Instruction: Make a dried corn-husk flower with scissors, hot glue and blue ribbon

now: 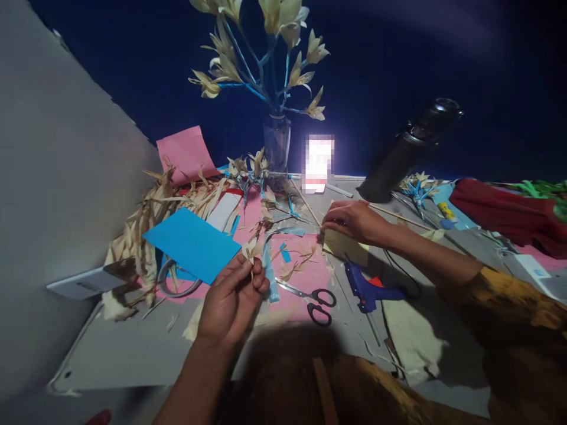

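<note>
My left hand pinches a small cream husk flower by its base, fingers closed, over the left side of the pink paper. Farther right, my right hand reaches over a yellowish paper pad; its fingertips are together near a thin stick, and whether they grip anything is too small to tell. Between the hands lie black-handled scissors, a pale blue strip and husk scraps on pink paper. A blue glue gun rests below my right hand.
At the back stand a glass vase of husk flowers, a lit phone and a black bottle. Blue card, dried husks and a tape roll lie left. Dark red cloth is at right.
</note>
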Motion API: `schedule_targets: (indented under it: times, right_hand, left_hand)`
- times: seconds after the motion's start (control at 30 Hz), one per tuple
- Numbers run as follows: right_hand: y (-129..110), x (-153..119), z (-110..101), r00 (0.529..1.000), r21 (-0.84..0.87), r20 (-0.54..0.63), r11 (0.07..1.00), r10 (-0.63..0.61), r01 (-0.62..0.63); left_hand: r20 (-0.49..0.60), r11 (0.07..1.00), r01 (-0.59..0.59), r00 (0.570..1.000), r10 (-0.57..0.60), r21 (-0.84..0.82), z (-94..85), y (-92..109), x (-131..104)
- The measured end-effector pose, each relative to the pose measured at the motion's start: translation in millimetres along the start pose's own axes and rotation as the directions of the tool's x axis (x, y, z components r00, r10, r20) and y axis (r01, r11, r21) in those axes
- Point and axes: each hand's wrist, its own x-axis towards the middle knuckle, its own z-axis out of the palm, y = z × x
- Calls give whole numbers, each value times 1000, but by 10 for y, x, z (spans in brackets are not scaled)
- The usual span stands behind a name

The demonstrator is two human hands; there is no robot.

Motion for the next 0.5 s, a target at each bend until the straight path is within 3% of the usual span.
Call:
schedule_targets:
  times: [0.13, 0.23, 0.33, 0.4, 0.5]
  right_hand:
    - [-320, -204, -13, 996, 96, -85, 994, -38, 46]
    - [-644, -440, 63, 994, 148, -107, 989, 11, 5]
    - [-990, -719, 248, 996, 208, -79, 978, 48, -30]
    - [-1172, -884, 407, 997, 267, 3, 961, 75, -74]
    - [-1316, -1028, 631, 964, 329, -97, 922, 249, -205]
  left_hand:
    - [32, 999, -44, 998, 44, 6, -15, 28, -110]
    - [14, 998, -66, 998, 67, -6, -76, 45, -182]
    - [6, 997, -74, 997, 74, -16, -165, 64, -245]
    - [3, 996, -83, 997, 83, -14, -221, 76, -282]
    - [0, 995, -97, 995, 97, -3, -270, 90, -341]
